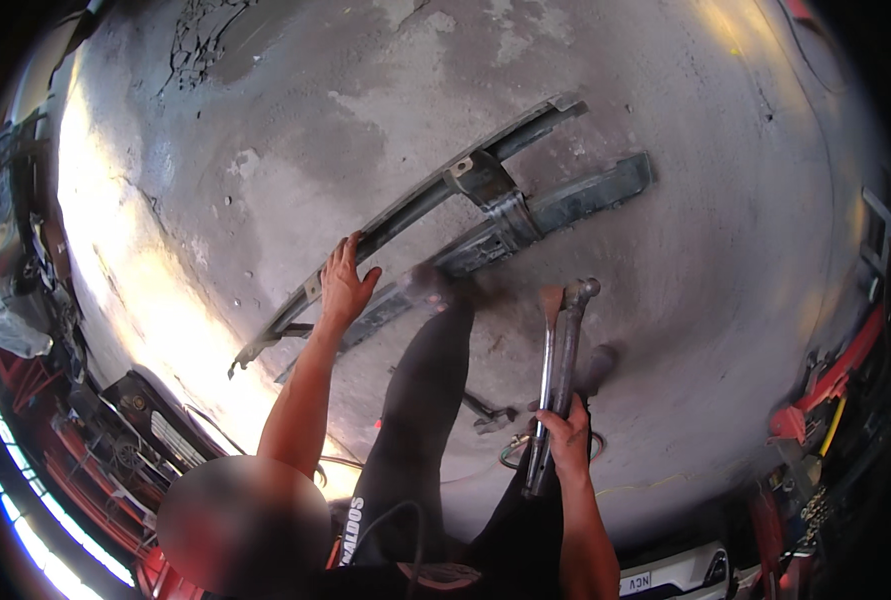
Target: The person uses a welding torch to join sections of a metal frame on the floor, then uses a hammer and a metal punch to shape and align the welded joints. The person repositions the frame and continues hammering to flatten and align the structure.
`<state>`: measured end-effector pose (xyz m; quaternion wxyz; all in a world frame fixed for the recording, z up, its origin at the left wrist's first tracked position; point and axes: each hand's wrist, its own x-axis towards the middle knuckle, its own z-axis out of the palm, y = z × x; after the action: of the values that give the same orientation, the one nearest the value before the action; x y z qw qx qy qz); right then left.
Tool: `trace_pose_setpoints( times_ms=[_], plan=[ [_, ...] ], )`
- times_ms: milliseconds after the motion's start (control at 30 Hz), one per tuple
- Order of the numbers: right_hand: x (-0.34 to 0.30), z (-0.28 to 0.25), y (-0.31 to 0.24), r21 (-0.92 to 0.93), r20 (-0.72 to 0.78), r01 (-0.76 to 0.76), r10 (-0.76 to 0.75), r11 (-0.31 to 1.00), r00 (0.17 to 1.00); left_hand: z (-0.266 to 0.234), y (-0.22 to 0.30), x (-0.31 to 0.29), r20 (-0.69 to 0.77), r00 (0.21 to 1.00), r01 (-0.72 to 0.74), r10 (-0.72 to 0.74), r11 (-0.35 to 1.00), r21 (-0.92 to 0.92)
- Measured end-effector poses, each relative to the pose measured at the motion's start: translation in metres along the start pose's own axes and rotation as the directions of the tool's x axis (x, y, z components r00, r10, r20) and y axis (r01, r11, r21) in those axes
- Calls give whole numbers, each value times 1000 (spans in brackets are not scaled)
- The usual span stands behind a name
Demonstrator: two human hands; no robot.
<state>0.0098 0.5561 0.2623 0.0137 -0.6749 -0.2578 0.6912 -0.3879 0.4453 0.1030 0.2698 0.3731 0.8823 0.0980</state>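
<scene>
A long dark metal vehicle frame part with two parallel rails point(405, 205) lies slantwise on the floor, a bracket point(510, 215) joining the rails. On its upper rail rests my left hand point(345, 288), fingers stretched across the metal and thumb spread away. My right hand point(566, 432) is closed around the shafts of two tools held side by side. One is a steel hammer point(571, 335) with a rounded head; the other is a long bar point(548, 350) with a flat, rusty-brown blade end. Both heads point away from me, above the floor.
My left leg point(430, 390) reaches forward, its foot at the lower rail. A dark metal tool point(487, 412) and a looped hose point(513, 452) lie between my legs. Red metal equipment point(830, 385) stands at the right; vehicle parts point(15, 240) line the left. A car front point(680, 572) shows at lower right.
</scene>
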Motion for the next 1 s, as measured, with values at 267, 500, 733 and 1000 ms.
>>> trace_pose_setpoints(
  times_ms=[267,500,733,1000],
  plan=[
    [10,27,-11,-81,46,8,-4,997,999,13,-15,68,49,989,138,-140,989,48],
    [11,55,-22,-162,39,-10,17,987,999,16,-13,60,4,994,108,-108,993,-47],
    [2,83,-35,-213,80,-88,108,973,991,12,-37,90,111,985,141,-131,987,-83],
    [72,117,-16,-257,84,-58,82,965,993,17,-28,87,82,978,201,-194,976,-79]
  ],
)
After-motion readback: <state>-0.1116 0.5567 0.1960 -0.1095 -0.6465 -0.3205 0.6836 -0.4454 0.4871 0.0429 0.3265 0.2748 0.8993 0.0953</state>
